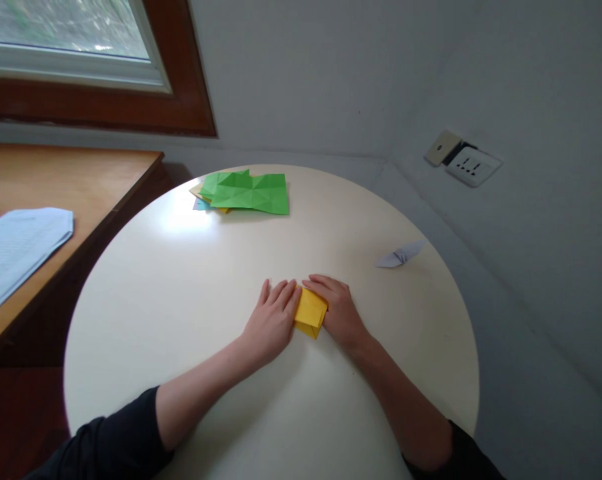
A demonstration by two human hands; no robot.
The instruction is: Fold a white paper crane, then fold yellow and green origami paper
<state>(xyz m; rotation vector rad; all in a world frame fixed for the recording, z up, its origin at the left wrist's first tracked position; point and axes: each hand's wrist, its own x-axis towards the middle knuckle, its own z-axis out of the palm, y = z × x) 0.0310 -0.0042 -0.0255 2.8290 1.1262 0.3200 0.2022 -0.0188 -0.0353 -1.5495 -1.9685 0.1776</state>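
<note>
A folded piece of yellow origami paper point(311, 308) lies on the round white table point(191, 287), between my two hands. My left hand point(273, 323) rests palm down at its left edge, index finger along the paper and the other fingers stretched forward; its thumb is hidden. On the opposite side, my right hand point(343, 310) grips the right edge, with fingers bent over the top corner. Creases and a pointed lower flap show on the yellow paper.
Creased green paper point(253, 192) lies over other coloured sheets at the table's far side. A folded white paper piece point(401, 255) is near the right edge. At left stands a wooden desk point(95, 170) with printed sheets point(25, 243). A wall socket point(473, 165) is at right.
</note>
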